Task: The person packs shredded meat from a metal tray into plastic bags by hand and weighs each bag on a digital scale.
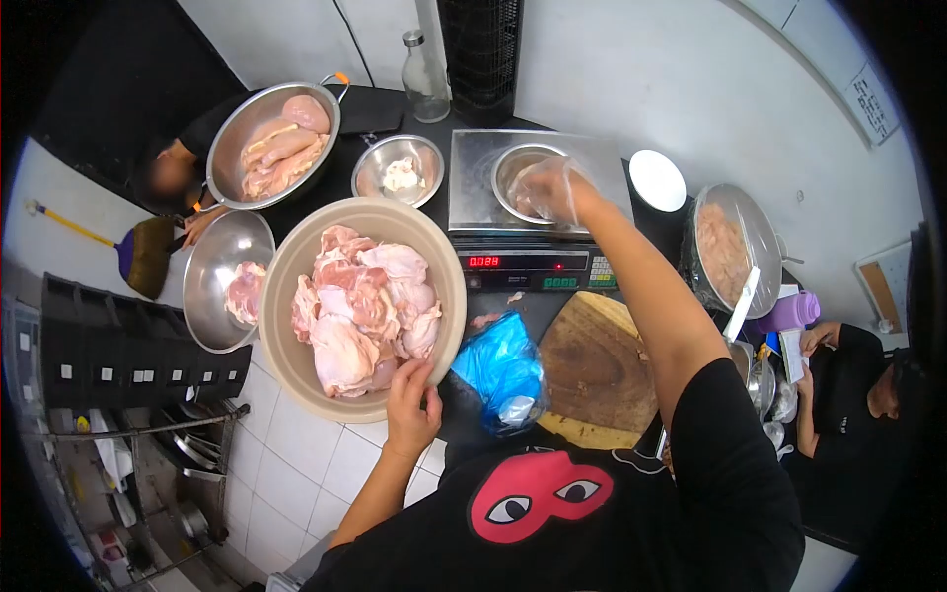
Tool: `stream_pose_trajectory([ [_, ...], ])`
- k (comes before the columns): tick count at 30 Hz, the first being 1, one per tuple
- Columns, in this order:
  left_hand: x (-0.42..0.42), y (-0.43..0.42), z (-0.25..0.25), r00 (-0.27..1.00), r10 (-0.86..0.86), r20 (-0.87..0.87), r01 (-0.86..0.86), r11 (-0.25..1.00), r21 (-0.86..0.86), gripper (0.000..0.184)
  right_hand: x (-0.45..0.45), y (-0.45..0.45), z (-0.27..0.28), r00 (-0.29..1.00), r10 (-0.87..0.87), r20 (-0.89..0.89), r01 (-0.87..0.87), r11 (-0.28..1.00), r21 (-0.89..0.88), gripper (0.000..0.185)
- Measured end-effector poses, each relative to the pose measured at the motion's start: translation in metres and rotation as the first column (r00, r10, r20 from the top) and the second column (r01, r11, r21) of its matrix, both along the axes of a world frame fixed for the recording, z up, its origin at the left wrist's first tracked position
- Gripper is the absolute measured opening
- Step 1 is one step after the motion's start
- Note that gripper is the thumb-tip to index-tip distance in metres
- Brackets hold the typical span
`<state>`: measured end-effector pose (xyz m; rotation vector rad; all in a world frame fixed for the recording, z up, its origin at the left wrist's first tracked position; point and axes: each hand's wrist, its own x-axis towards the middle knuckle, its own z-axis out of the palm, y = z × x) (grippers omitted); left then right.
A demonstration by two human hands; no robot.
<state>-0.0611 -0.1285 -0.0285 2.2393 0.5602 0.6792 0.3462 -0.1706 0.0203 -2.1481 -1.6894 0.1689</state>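
Observation:
My left hand (412, 409) grips the near rim of a large beige basin (281, 370), fingers curled over its edge. Raw chicken pieces (365, 296) are heaped inside it. Inside a clear plastic glove, my right hand (550, 189) reaches into a small steel bowl (505, 173), its fingers bent down and partly hidden. Pinkish matter shows beneath them; I cannot make out what they hold. That bowl stands on the steel plate of a digital scale (473, 197) with lit red digits. Close to my body are a blue plastic bag (501, 365) and a round wooden chopping board (597, 365).
Steel bowls with raw meat stand left: a handled pan (222, 148), a small bowl (370, 173) and a larger bowl (222, 306). A glass bottle (424, 84), white plate (658, 181) and film-covered bowl (725, 247) line the back and right. Two other people are at the sides.

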Motion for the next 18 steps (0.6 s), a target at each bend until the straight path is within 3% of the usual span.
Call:
stream_pose_trajectory([
  [1,-0.001,0.001,-0.006,1.0,-0.004,0.015,0.003,1.0,0.014,0.037,0.0,0.001,0.0,0.998,0.008,-0.058,-0.007,1.0,0.008,0.016],
  [4,0.0,-0.002,-0.012,0.998,0.018,0.062,-0.021,0.999,0.046,0.035,-0.01,-0.002,0.018,0.999,-0.016,0.05,0.023,0.99,-0.139,0.015],
  [7,0.0,0.0,-0.017,0.999,0.007,0.052,-0.014,0.992,0.128,0.034,-0.006,-0.003,0.007,1.0,0.023,-0.004,-0.023,1.0,0.004,0.011],
  [10,0.0,-0.001,-0.015,0.999,0.016,0.052,-0.021,0.995,0.093,0.033,-0.001,0.001,0.004,0.999,-0.037,0.007,0.038,0.992,-0.118,0.013],
  [13,0.0,-0.002,-0.015,0.999,0.024,0.045,-0.03,0.99,0.135,0.033,-0.006,-0.005,0.017,0.976,-0.052,-0.213,0.063,0.997,0.046,0.014],
  [16,0.001,-0.001,-0.013,0.999,0.022,0.048,-0.03,0.984,0.173,0.033,-0.017,-0.01,0.032,0.953,-0.224,-0.203,0.233,0.972,0.022,0.014],
  [18,0.002,-0.001,-0.012,0.998,0.02,0.057,-0.032,0.979,0.201,0.033,0.001,-0.005,0.007,0.949,-0.285,-0.132,0.281,0.958,-0.05,0.016],
])
